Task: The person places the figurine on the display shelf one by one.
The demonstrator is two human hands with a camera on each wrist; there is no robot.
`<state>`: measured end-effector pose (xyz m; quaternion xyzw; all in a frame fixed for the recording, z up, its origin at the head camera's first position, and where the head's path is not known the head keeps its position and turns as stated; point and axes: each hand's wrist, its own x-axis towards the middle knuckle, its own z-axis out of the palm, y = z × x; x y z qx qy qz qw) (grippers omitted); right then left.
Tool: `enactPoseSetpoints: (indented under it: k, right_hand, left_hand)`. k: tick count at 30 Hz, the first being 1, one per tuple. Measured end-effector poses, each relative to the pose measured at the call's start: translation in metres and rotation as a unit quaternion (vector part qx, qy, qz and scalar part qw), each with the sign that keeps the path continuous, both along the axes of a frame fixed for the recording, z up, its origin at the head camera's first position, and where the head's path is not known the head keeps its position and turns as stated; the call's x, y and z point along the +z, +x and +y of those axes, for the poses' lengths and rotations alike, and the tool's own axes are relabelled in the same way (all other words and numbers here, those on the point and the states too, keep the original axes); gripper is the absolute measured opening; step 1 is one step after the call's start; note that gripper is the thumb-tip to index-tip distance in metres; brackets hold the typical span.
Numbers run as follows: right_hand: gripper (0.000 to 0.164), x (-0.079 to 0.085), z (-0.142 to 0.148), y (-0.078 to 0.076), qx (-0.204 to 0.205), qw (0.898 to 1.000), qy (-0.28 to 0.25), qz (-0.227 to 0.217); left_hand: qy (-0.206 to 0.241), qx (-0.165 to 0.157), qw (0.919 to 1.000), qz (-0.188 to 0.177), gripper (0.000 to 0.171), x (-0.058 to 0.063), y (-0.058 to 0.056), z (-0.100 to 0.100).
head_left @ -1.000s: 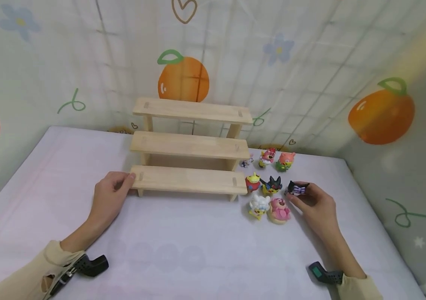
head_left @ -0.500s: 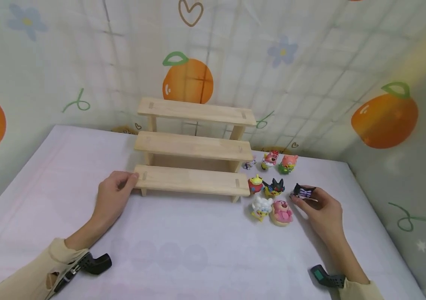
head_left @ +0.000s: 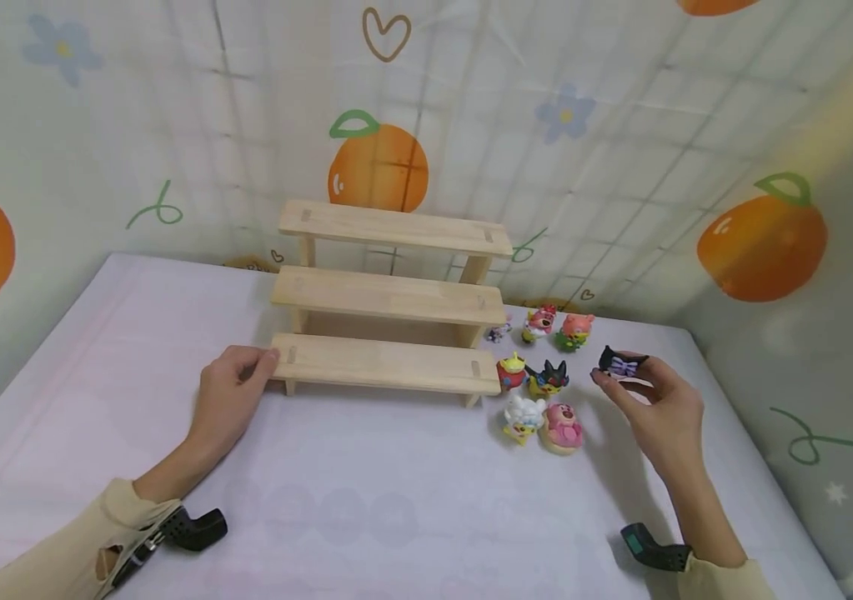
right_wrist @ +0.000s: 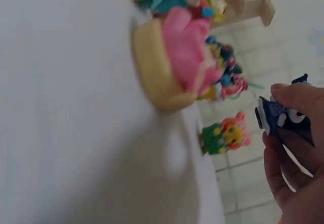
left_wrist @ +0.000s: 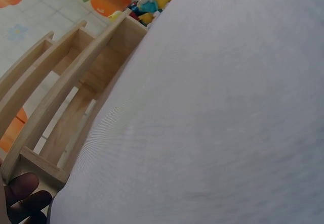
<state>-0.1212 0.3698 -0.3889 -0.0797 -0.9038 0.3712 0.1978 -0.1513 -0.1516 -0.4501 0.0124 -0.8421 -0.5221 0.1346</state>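
The left hand (head_left: pixel 227 396) is pinching the left end of the lowest shelf of the rack (head_left: pixel 388 362), thumb on top and fingers curling beneath, so its grip is grasping the wood, probably to steady it. The three-step rack is standing upright, its tiers rising toward the back, likely so that each level shows above the one in front. Just beyond its right end, seven toys are waiting in a loose cluster, perhaps gathered there for easy reach: a tiny grey one (head_left: pixel 499 332), a red-and-yellow one (head_left: pixel 512 372), a white one (head_left: pixel 524 417), a red-topped one (head_left: pixel 539 323), a black-eared one (head_left: pixel 549 379), a pink bear (head_left: pixel 564 427) and a pink-and-green one (head_left: pixel 574 332). Farther right, the right hand (head_left: pixel 666 417) is holding the black-and-purple figure (head_left: pixel 623 364) above the desk (head_left: pixel 396 500); that grip is pinching it between thumb and fingertips, which seems to suit so small a piece. A pale, smooth covering is lying over the desk, while a backdrop (head_left: pixel 471 100) printed with oranges, flowers and hearts is hanging behind, faint grid lines showing through.
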Motion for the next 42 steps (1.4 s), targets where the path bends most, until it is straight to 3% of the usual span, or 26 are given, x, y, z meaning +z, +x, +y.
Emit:
enactPoseSetpoints:
  k: [9, 16, 26, 37, 42]
  right_hand:
    - [0.037, 0.031, -0.039, 0.002, 0.033, 0.999, -0.007, 0.025]
    - [0.038, 0.043, -0.072, -0.011, 0.07, 0.995, -0.03, 0.056]
    - [0.036, 0.047, -0.099, -0.025, 0.089, 0.995, -0.016, 0.048]
    - [0.029, 0.047, -0.129, -0.05, 0.132, 0.984, -0.08, 0.087]
    - [0.031, 0.048, -0.14, -0.058, 0.153, 0.981, -0.097, 0.072]
  left_hand:
    - [0.002, -0.01, 0.9999, -0.005, 0.033, 0.001, 0.0, 0.0]
    - [0.006, -0.01, 0.9999, -0.004, 0.032, 0.001, -0.003, 0.0]
    - [-0.001, -0.011, 0.9999, 0.0, 0.033, 0.0, 0.0, -0.002]
    - [-0.009, -0.011, 0.9999, 0.0, 0.033, -0.001, -0.004, -0.006]
    - [-0.008, -0.005, 1.0, 0.001, 0.031, -0.003, -0.004, -0.005]
